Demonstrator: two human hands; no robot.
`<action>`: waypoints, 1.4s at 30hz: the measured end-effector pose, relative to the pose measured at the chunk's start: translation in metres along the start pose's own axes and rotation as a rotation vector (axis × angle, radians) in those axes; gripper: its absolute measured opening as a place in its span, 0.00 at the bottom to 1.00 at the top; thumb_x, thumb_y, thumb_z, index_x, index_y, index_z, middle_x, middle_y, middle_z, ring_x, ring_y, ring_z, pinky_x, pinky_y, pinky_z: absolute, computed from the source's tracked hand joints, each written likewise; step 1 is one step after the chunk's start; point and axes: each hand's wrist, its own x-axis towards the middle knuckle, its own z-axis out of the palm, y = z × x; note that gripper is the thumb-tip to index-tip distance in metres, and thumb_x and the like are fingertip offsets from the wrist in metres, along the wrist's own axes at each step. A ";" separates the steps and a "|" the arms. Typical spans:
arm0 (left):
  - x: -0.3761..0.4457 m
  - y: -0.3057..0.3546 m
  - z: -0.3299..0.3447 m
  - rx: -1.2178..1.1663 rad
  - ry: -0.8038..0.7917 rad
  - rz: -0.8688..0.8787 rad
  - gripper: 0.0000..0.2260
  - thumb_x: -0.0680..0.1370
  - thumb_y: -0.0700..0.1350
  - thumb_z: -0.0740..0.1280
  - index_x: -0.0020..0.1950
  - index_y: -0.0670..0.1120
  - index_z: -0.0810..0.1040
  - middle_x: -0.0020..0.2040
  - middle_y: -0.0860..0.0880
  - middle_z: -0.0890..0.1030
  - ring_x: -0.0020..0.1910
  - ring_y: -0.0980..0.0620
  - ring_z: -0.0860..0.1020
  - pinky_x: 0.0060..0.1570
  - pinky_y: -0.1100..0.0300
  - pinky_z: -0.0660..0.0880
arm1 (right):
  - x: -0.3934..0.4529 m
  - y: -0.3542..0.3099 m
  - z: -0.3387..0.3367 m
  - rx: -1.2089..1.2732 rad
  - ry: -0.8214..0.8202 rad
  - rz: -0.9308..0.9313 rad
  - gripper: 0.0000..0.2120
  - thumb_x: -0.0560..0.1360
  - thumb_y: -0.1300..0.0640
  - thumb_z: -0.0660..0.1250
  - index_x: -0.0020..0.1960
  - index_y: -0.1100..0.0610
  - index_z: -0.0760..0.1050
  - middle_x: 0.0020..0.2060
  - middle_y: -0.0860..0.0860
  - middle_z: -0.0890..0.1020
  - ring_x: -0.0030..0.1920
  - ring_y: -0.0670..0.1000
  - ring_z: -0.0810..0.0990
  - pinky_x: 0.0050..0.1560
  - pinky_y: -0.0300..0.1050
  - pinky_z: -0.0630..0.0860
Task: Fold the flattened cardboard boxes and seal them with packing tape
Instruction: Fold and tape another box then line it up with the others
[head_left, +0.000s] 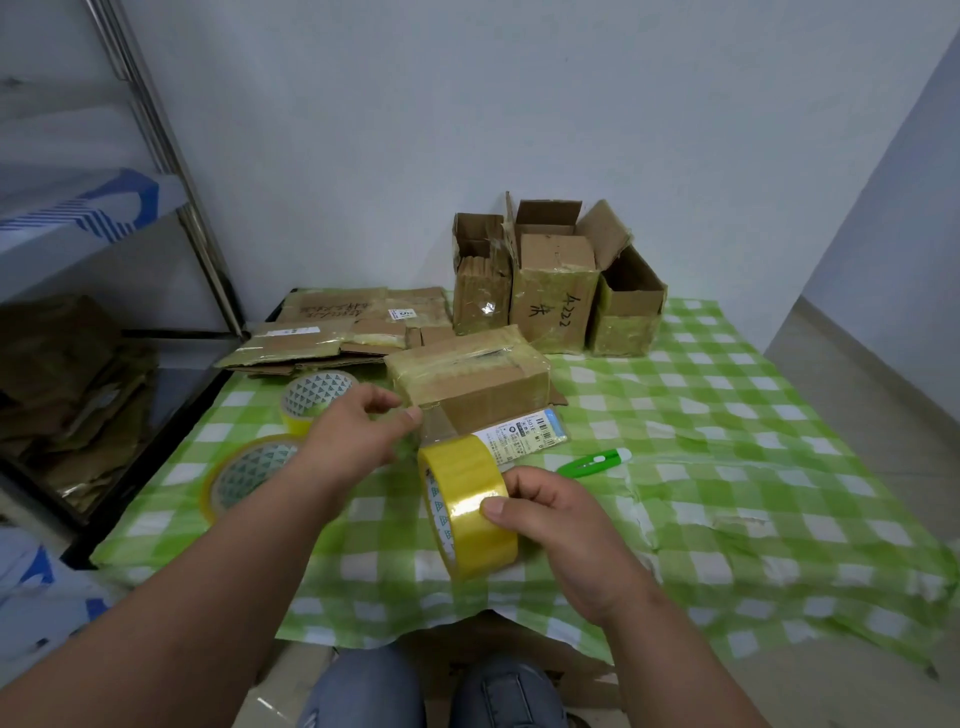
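Observation:
A folded cardboard box (467, 376) wrapped in yellowish tape lies on the green checked cloth (727, 467) at the middle. My right hand (550, 512) grips a yellow tape roll (467, 512) just in front of the box. A clear strip of tape (439, 428) runs from the roll up to the box's near left corner. My left hand (358, 431) pinches that strip's end at the corner. Flattened cardboard boxes (332, 327) lie stacked at the back left.
Two more tape rolls (317, 397) (249, 475) lie left of my left hand. A green utility knife (595, 461) lies right of the held roll. Three open boxes (550, 291) stand at the back by the wall. A metal shelf (171, 156) rises on the left.

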 end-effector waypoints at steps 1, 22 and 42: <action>-0.005 0.001 0.001 0.010 -0.030 -0.015 0.11 0.75 0.51 0.73 0.54 0.51 0.77 0.55 0.49 0.78 0.51 0.49 0.79 0.44 0.54 0.79 | 0.000 -0.001 -0.001 0.000 -0.008 0.002 0.20 0.63 0.47 0.73 0.40 0.64 0.76 0.37 0.58 0.77 0.40 0.53 0.75 0.45 0.50 0.72; -0.042 0.000 0.025 -0.380 -0.083 -0.326 0.16 0.78 0.53 0.69 0.57 0.41 0.79 0.52 0.39 0.84 0.54 0.39 0.82 0.52 0.46 0.78 | 0.032 0.020 -0.073 -1.561 0.369 0.236 0.24 0.71 0.61 0.59 0.63 0.42 0.73 0.58 0.44 0.73 0.62 0.51 0.68 0.61 0.54 0.57; -0.061 0.007 0.016 -0.389 -0.017 -0.189 0.18 0.57 0.60 0.76 0.36 0.48 0.82 0.40 0.50 0.85 0.50 0.48 0.80 0.52 0.49 0.74 | 0.060 -0.052 -0.018 -1.004 0.130 -0.050 0.12 0.80 0.57 0.62 0.51 0.39 0.69 0.41 0.38 0.76 0.41 0.41 0.68 0.54 0.45 0.58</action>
